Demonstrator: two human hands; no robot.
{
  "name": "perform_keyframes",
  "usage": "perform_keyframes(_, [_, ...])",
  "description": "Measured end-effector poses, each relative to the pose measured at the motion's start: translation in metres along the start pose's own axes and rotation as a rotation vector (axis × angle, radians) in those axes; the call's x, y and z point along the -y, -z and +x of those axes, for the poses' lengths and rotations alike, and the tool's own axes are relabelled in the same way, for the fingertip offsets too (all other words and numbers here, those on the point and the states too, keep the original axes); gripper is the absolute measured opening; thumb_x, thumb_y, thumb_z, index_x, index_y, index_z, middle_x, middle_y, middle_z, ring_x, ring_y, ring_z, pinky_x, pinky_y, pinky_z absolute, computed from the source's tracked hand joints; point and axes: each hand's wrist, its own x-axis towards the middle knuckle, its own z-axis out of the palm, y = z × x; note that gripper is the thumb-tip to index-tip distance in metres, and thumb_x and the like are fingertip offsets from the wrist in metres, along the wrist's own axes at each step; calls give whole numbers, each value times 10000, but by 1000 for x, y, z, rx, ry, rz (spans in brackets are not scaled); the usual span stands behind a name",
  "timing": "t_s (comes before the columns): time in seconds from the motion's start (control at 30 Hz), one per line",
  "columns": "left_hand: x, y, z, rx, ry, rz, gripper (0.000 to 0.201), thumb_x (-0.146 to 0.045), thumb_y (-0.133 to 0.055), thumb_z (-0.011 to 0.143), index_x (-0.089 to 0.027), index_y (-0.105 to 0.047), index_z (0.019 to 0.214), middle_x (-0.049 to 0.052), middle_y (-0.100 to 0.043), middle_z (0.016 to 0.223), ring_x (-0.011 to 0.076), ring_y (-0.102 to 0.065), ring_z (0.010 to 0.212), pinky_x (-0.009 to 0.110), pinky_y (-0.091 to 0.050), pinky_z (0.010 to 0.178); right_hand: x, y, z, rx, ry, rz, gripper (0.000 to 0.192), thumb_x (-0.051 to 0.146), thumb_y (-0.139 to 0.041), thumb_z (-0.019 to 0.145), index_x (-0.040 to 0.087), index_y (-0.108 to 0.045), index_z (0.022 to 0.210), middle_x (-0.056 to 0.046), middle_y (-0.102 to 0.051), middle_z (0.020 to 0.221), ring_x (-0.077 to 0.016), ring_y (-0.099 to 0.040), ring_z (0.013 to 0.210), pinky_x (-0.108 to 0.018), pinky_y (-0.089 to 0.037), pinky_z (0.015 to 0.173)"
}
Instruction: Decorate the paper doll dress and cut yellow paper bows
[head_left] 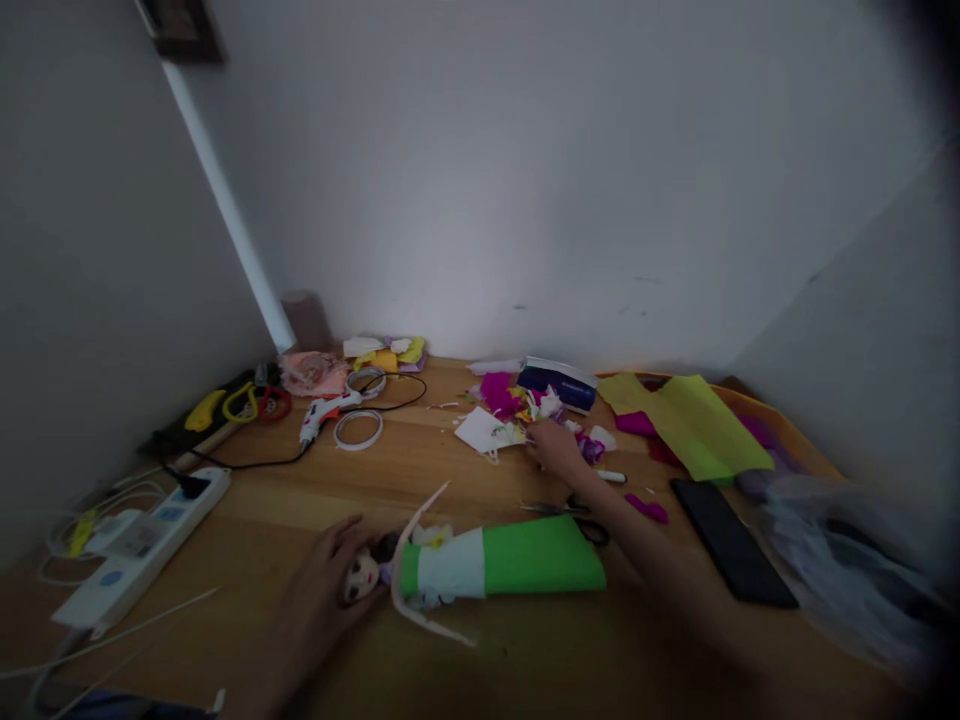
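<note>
Two hands apart: left hand (330, 585) spread flat on doll (480, 565) (head end), right hand (556, 447) curled among scraps (525, 410).

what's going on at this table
A person sits at a wooden table strewn with craft bits. The left hand rests on the head of a doll lying flat in a green and white dress. The right hand reaches into a pile of paper scraps farther back. Scissors lie between, and a glue gun sits to the left.

white power strip (142, 555), glue gun (321, 415), tape rolls (358, 429), black phone (731, 541)
</note>
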Motion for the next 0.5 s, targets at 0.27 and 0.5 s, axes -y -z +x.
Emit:
perform_keyframes(0.27, [0,-12,6,-77,-67,134,352,-412,-613,798,-226,-640,1095,115,-630,1137,295,-624,1026,440,-549,850,-26,61,17,-30,40,289,229,313,-562,934,146,-603,1086,-54,-641,1047,-179,-642,865,-364,-550,749])
perform_keyframes(0.5, [1,-13,19,-50,-89,134,380,-385,-636,768,-208,-631,1104,151,-566,1226,340,-546,1144,515,-495,919,-46,68,-3,-69,80,498,222,316,-562,934,144,-602,1067,-50,-640,1017,-172,-637,844,-359,-546,739])
